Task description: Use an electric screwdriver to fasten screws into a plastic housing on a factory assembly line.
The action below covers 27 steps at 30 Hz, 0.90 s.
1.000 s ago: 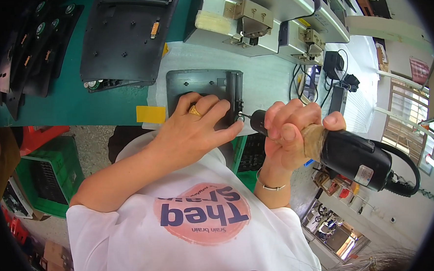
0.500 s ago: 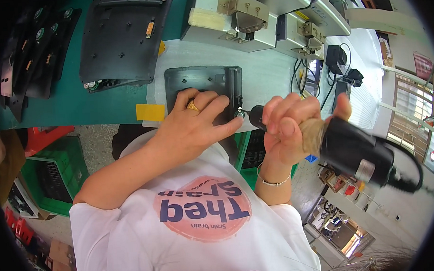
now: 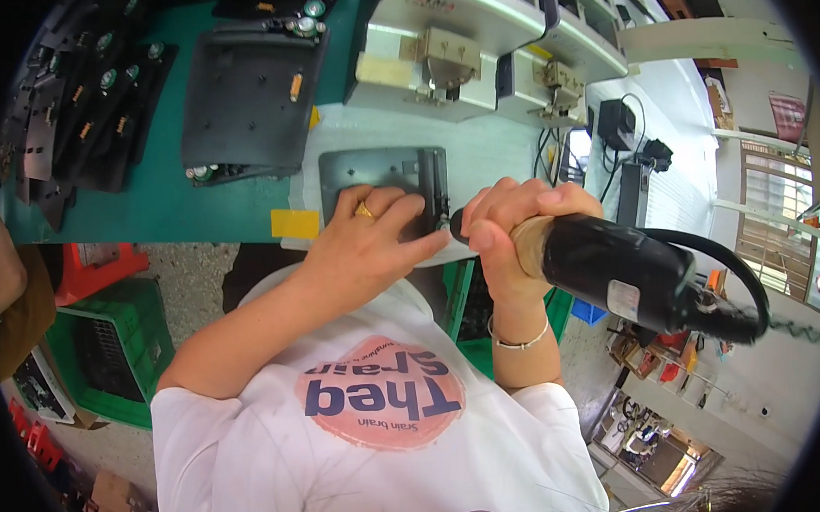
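Green matting is covering the tabletop (image 3: 175, 199), and at its left edge a stack of dark flat plates (image 3: 69, 116) with small round fittings is lying beside a larger black moulded panel (image 3: 248, 93) with a matte surface. Just right of these, near the front edge, a grey metal plate (image 3: 383, 174), rectangular and dull, is sitting on a pale sheet, with a yellow label (image 3: 295, 223) on the matting just left of it. The left hand (image 3: 368, 244) is lying palm down on this grey plate, fingers spread flat and pressing on it rather than gripping, a gold ring showing on one finger; the forearm is reaching up from the lower left. Next to it the right hand (image 3: 511, 241) is wrapping all its fingers tightly round the tan grip of a black electric screwdriver (image 3: 615, 268), a smooth thick cylinder lying nearly level, its tip meeting the right edge of the grey plate and a black cable curling off its rear end. A thin bracelet is circling that wrist. Behind, pale boxy fixtures (image 3: 455, 54) are standing on the tabletop
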Motion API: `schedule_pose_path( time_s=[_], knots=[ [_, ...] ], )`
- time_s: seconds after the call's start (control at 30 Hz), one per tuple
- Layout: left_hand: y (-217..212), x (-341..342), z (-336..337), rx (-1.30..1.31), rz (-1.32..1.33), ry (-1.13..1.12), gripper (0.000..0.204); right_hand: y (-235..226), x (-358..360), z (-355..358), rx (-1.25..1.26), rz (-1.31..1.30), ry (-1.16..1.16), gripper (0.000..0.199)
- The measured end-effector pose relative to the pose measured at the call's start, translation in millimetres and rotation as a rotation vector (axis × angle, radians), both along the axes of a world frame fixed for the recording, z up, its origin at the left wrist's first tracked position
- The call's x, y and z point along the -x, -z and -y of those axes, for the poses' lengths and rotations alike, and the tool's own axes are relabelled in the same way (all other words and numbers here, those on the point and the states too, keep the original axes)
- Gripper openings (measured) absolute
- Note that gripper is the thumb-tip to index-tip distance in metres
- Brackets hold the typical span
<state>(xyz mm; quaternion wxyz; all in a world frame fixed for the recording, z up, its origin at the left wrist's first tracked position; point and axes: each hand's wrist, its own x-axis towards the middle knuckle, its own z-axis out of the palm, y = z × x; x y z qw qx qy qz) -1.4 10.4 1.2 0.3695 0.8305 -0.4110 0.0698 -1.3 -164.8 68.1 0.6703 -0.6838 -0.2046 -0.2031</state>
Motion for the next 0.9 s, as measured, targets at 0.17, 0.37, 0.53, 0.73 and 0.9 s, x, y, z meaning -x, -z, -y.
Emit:
schedule_pose_path(
  time_s=[0.17, 0.37, 0.53, 0.73, 0.9],
  knots=[
    [-0.3, 3.1, 4.3, 0.019, 0.025, -0.035, 0.035, -26.8, -31.6, -1.6, -0.393, 0.030, 0.048, 0.054],
    [1.6, 2.9, 5.2, 0.028, 0.066, -0.065, 0.042, -43.4, -73.6, -15.4, -0.415, 0.218, 0.124, 0.056],
    [3.3, 2.2, 5.9, 0.032, 0.068, -0.074, 0.041, -38.6, -90.3, -24.4, -0.360, 0.243, 0.126, 0.056],
    [2.7, 1.8, 5.0, 0.032, 0.058, -0.075, 0.038, -32.9, -96.9, -28.0, -0.347, 0.204, 0.141, 0.056],
    [2.9, 1.8, 4.9, 0.037, 0.055, -0.075, 0.040, -30.1, -100.3, -24.4, -0.273, 0.202, 0.070, 0.055]
  ],
)
